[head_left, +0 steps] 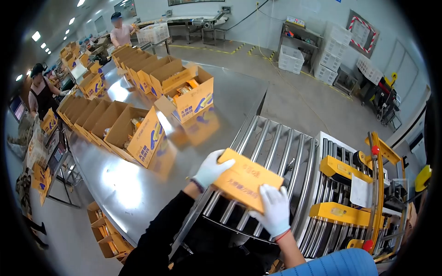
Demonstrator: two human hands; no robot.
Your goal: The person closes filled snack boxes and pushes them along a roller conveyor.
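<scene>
A closed orange-brown cardboard box [247, 178] with printed lettering is between my two white-gloved hands, over the roller conveyor [286, 158]. My left hand [212, 170] grips its left end, and my right hand [275, 209] is closed round the lower right corner. Whether the box's underside touches the rollers is hidden. Beyond it on the metal table [221, 99], an open carton [195, 103] holds orange-wrapped packets and heads one row. Another open carton [146, 140] with packets stands at the near end of a second row.
At right, the conveyor meets a machine with yellow side guides [343, 211] and an upright yellow frame [376, 193]. Open cartons [109, 230] sit low beside the table. One person [122, 32] stands behind the table, another [43, 92] at left. White crates [329, 60] are stacked by the wall.
</scene>
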